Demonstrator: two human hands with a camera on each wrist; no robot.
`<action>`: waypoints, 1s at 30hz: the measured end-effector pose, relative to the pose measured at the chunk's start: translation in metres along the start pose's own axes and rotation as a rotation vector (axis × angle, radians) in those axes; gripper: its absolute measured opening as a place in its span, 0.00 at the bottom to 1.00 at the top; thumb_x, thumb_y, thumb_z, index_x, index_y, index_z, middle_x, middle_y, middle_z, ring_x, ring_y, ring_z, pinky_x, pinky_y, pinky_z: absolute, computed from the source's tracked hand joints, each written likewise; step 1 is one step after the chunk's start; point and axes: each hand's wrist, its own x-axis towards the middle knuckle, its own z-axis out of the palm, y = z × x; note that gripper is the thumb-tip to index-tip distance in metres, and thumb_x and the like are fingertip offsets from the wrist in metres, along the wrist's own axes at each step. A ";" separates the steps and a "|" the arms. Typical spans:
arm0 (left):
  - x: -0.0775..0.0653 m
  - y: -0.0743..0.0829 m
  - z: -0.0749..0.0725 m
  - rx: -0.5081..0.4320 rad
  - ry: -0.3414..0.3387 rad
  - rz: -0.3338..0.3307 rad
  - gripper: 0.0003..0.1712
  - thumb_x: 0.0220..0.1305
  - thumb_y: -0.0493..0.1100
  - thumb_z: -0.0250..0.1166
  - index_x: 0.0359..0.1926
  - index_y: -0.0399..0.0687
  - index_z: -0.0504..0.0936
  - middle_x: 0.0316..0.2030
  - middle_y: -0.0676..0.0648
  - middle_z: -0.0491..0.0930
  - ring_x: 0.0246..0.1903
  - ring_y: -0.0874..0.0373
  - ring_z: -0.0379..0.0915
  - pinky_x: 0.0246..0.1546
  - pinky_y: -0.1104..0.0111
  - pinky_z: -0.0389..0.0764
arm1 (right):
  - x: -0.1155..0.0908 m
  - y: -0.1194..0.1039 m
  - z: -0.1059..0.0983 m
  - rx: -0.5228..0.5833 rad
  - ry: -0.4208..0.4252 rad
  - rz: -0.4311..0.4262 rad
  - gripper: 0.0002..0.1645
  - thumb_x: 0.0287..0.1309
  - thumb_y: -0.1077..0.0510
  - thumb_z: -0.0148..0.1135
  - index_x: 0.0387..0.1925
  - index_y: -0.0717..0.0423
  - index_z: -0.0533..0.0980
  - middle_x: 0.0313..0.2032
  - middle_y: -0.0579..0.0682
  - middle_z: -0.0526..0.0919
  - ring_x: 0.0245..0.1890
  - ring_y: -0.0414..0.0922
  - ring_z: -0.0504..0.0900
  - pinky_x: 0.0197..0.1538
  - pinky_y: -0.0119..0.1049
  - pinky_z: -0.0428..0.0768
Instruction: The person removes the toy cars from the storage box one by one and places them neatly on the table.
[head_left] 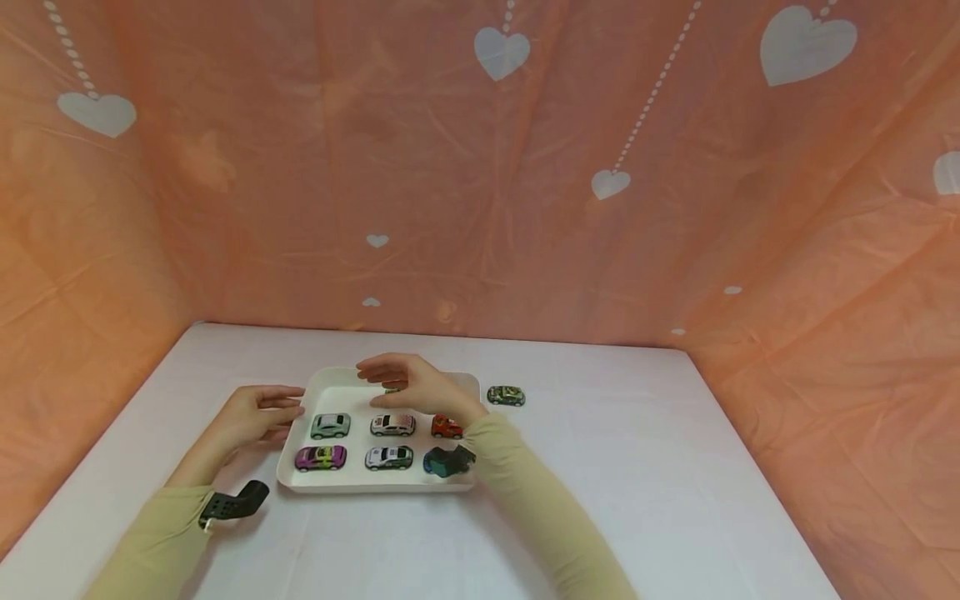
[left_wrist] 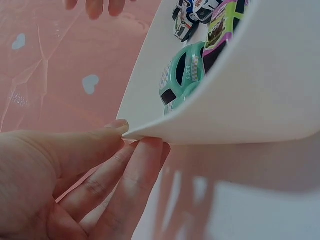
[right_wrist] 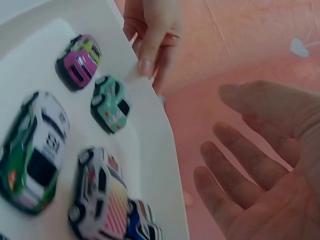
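My left hand (head_left: 253, 418) pinches the left rim of a white tray (head_left: 337, 483); the left wrist view shows its thumb and fingers on the rim. My right hand (head_left: 427, 388) hovers over the tray's far side, fingers spread and holding nothing. Inside the tray stand toy cars: a mint green car (head_left: 331, 426), a purple and yellow car (head_left: 321, 457), a white and red car (head_left: 393, 425), a white car (head_left: 389, 457) and a red car (head_left: 447, 427). A dark blue car (head_left: 432, 461) is partly covered by the right wrist camera. Another car is mostly hidden behind the right hand.
A camouflage green toy car (head_left: 506, 396) stands on the white table (head_left: 645, 467), just right of the tray. An orange cloth (head_left: 450, 167) with pale hearts encloses the back and sides.
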 end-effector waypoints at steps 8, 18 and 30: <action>0.000 0.002 -0.002 0.028 0.003 -0.014 0.28 0.63 0.40 0.65 0.60 0.27 0.70 0.45 0.33 0.80 0.31 0.56 0.80 0.28 0.66 0.81 | 0.013 0.003 0.015 0.001 -0.036 0.008 0.32 0.55 0.68 0.66 0.62 0.65 0.69 0.56 0.57 0.76 0.58 0.51 0.74 0.59 0.33 0.71; 0.001 0.003 -0.001 0.015 -0.012 0.005 0.29 0.63 0.39 0.65 0.59 0.25 0.70 0.44 0.34 0.81 0.31 0.57 0.80 0.27 0.67 0.81 | 0.015 0.007 0.024 -0.077 -0.034 0.074 0.31 0.57 0.64 0.66 0.63 0.59 0.70 0.55 0.57 0.77 0.55 0.42 0.76 0.57 0.32 0.72; 0.000 0.004 -0.001 0.018 -0.017 -0.006 0.29 0.62 0.38 0.66 0.59 0.25 0.70 0.45 0.33 0.80 0.31 0.58 0.80 0.27 0.67 0.81 | 0.022 0.014 0.034 -0.063 -0.071 0.085 0.31 0.56 0.65 0.66 0.62 0.60 0.70 0.55 0.54 0.78 0.54 0.41 0.76 0.55 0.30 0.72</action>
